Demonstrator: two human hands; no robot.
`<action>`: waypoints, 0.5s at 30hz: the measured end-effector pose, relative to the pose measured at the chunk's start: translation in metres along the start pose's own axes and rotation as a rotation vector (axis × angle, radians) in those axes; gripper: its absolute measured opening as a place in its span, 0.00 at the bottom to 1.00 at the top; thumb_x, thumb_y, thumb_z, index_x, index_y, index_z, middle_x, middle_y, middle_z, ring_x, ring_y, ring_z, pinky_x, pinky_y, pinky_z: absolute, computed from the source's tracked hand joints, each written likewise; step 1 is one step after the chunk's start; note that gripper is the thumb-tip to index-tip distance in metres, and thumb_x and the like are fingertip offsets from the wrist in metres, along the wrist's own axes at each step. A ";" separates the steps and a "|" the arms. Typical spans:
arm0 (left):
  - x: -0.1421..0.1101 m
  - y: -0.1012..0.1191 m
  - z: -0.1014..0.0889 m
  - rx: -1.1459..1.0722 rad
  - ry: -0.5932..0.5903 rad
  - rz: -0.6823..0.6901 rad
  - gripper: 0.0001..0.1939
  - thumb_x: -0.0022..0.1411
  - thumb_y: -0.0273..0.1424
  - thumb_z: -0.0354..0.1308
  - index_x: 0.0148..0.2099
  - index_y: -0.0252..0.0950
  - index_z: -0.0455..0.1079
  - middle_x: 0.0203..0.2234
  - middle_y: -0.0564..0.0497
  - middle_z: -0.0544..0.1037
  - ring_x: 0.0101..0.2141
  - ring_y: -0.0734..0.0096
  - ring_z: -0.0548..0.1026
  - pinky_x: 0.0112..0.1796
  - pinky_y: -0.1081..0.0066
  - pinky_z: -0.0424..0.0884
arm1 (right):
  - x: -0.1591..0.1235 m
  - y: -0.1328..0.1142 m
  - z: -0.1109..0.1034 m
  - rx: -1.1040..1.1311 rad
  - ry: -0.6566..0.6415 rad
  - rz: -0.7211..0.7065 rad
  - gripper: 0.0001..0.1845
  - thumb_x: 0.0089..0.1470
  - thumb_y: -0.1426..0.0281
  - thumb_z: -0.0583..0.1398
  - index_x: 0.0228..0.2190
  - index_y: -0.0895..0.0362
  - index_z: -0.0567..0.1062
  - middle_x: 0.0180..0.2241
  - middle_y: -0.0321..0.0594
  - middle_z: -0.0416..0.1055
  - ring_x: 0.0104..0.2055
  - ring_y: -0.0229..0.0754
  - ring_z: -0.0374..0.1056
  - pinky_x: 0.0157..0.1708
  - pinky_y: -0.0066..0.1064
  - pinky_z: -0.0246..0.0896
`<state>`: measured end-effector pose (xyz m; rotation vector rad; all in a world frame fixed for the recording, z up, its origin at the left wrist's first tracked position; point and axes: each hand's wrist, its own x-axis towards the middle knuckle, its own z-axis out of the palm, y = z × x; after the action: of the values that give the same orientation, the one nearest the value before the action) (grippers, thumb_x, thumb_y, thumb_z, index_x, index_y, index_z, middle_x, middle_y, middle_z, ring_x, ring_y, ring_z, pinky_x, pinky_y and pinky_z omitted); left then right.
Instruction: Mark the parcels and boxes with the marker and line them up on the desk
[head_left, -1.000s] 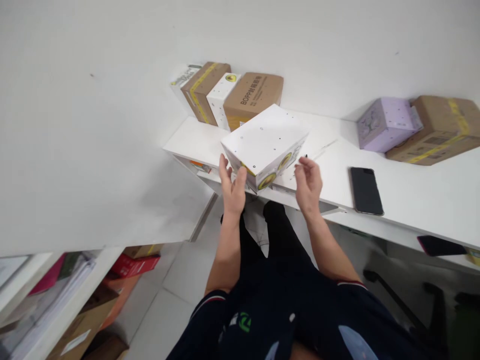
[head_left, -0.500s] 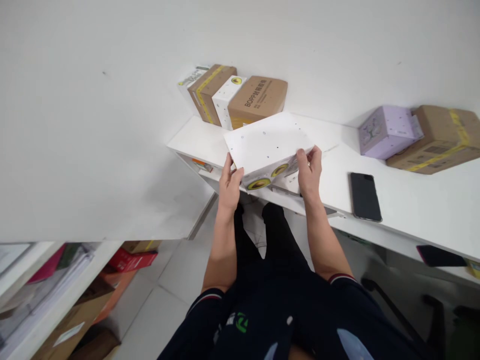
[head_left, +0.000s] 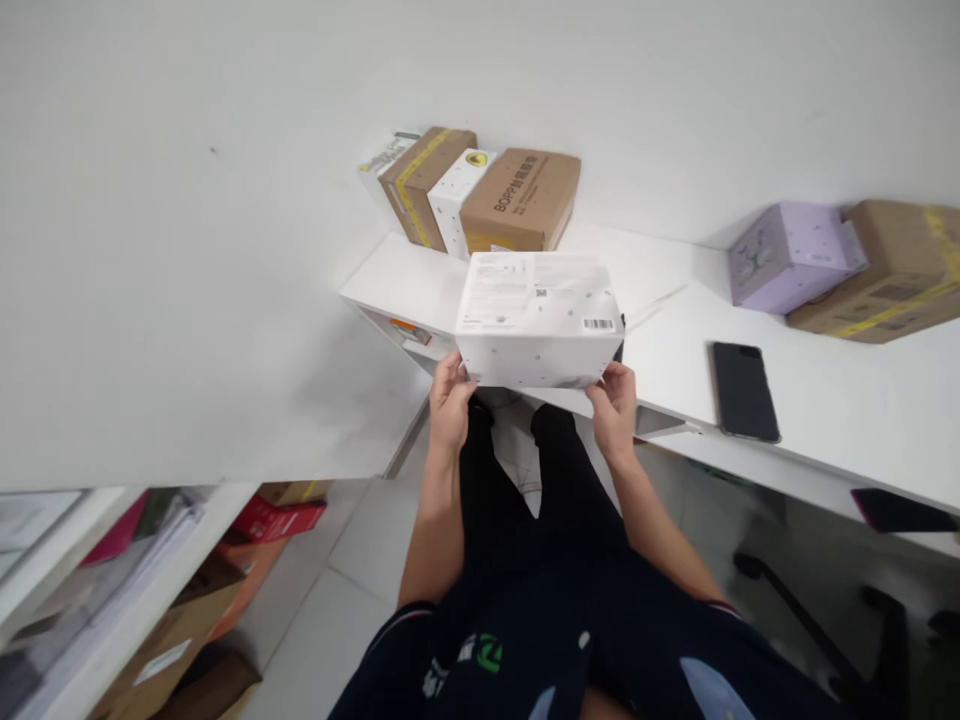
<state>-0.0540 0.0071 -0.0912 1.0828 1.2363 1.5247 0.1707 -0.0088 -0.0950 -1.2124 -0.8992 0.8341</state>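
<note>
Between my two hands is a white cardboard box (head_left: pixel 540 305), held at the front edge of the white desk. Fine print, a small square code and a barcode show on its upper face. My left hand (head_left: pixel 451 400) grips the box's lower left corner, thumb in front. At the lower right corner, my right hand (head_left: pixel 613 405) pinches it the same way. The far fingers of both hands are partly hidden. Behind it on the desk stands a brown carton (head_left: pixel 521 200) with printed lettering, beside a white box with an avocado picture (head_left: pixel 454 200).
A taped brown carton (head_left: pixel 424 185) stands by the wall. To the right are a purple box (head_left: pixel 795 255), another taped carton (head_left: pixel 889 275) and a black phone (head_left: pixel 745 392) on the white desk (head_left: pixel 667 350). Shelves (head_left: pixel 187 540) with boxes are at lower left.
Both hands have turned the white box, so the avocado pictures are out of sight and the printed face with the barcode shows. The hands now hold it by its near lower corners.
</note>
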 end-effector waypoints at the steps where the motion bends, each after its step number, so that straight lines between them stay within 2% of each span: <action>1: -0.005 -0.004 -0.001 -0.009 0.006 -0.046 0.24 0.57 0.44 0.61 0.55 0.47 0.70 0.56 0.46 0.78 0.56 0.56 0.76 0.52 0.57 0.76 | -0.004 0.002 -0.005 -0.008 0.000 0.014 0.19 0.47 0.63 0.62 0.42 0.52 0.67 0.42 0.38 0.71 0.48 0.44 0.70 0.53 0.45 0.66; 4: -0.014 -0.009 -0.004 0.020 0.013 -0.131 0.24 0.61 0.55 0.56 0.52 0.48 0.69 0.53 0.47 0.78 0.54 0.58 0.76 0.46 0.61 0.76 | -0.009 0.006 -0.021 -0.055 -0.012 0.063 0.16 0.54 0.58 0.61 0.42 0.52 0.69 0.43 0.39 0.73 0.49 0.45 0.70 0.54 0.46 0.66; 8: -0.008 -0.004 0.001 0.043 0.012 -0.187 0.34 0.59 0.67 0.50 0.53 0.47 0.69 0.56 0.45 0.76 0.53 0.58 0.76 0.43 0.63 0.75 | -0.008 0.003 -0.034 -0.100 -0.041 0.108 0.22 0.61 0.49 0.55 0.48 0.50 0.70 0.47 0.40 0.73 0.50 0.44 0.69 0.54 0.45 0.67; 12: 0.007 0.005 0.012 -0.001 0.043 -0.199 0.41 0.55 0.70 0.50 0.57 0.47 0.69 0.58 0.44 0.75 0.52 0.58 0.77 0.40 0.65 0.76 | -0.005 -0.004 -0.034 -0.145 -0.078 0.126 0.28 0.62 0.44 0.52 0.52 0.48 0.70 0.48 0.40 0.72 0.49 0.44 0.69 0.51 0.42 0.68; 15: 0.014 0.009 0.017 0.001 0.074 -0.209 0.43 0.53 0.71 0.52 0.57 0.45 0.72 0.58 0.43 0.76 0.53 0.56 0.76 0.38 0.67 0.77 | 0.002 -0.009 -0.032 -0.144 -0.093 0.144 0.30 0.61 0.41 0.53 0.53 0.48 0.71 0.47 0.40 0.72 0.47 0.44 0.69 0.49 0.41 0.68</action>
<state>-0.0419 0.0235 -0.0789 0.8741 1.3558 1.4147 0.2014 -0.0218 -0.0895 -1.3855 -0.9685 0.9602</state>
